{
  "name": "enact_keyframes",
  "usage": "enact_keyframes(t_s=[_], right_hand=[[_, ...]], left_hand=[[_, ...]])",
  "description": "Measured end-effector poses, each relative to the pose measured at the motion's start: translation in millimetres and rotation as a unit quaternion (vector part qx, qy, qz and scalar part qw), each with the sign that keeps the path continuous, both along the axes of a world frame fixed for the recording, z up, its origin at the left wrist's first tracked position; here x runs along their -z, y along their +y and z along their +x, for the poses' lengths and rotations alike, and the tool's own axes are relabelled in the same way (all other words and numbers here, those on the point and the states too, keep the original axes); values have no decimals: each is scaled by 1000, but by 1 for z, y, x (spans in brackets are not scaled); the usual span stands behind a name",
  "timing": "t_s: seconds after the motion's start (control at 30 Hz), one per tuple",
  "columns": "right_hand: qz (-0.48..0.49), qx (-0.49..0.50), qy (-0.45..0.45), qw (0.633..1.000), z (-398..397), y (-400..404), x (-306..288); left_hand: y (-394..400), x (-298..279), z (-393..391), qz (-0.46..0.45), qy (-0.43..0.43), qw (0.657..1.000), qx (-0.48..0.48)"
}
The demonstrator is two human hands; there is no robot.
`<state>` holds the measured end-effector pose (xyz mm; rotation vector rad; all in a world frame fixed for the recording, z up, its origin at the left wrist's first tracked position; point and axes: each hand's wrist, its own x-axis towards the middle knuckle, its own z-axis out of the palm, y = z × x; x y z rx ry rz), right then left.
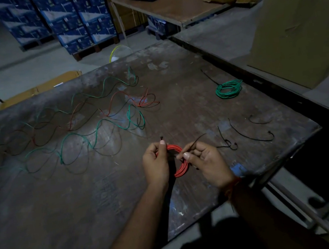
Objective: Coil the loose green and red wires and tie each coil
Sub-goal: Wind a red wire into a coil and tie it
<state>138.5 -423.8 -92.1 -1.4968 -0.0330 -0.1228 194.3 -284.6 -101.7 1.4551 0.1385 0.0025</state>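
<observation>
Red wire, wound into a coil (180,162), sits between the person's two hands just above the worn table (106,194), near its front right part. Left hand (156,163) curls its fingers round the coil's left side, with the thumb and forefinger pinching one end of a black cable tie (197,140) whose small head pokes up past the thumbnail. Right hand (204,161) grips the coil's right side and pinches the tie's other end, the thin tail slanting up and to the right (how far the tie wraps the coil is hidden by the fingers).

Loose green wire (101,130) snakes in wide loops across the left and middle of the table, and a loose red wire (135,103) lies tangled among the far loops. A green coil (229,88) rests near the far right edge, a black tie (208,76) lying just beside it. Spare black ties (248,134) lie scattered to the right of the hands. Stacked blue cartons (74,19) and a cardboard box (303,43) stand beyond the table.
</observation>
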Motion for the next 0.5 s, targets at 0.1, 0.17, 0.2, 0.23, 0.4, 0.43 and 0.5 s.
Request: enact_keyframes(t_s=[0.1,0.17,0.2,0.23,0.4,0.43,0.5], right_hand=[[-7,-4,9,1000,-1,1,0],[-13,-8,10,1000,-2,0,-1],[-13,-13,9,1000,-3,0,-2],[-9,-17,9,1000,-3,0,-2],[-15,-12,23,1000,-2,0,2],[-26,-9,24,999,-1,0,4],[-48,-4,16,999,-2,0,6]], left_hand=[[0,0,-1,17,-6,1000,-3],[-2,-2,-3,7,1,1000,-6],[-3,-3,-4,-6,10,1000,-7],[-3,-3,-4,-15,17,1000,-8],[-1,3,-1,33,-12,999,-13],[-1,3,-1,30,-13,999,-15],[-1,3,-1,17,-12,1000,-11]])
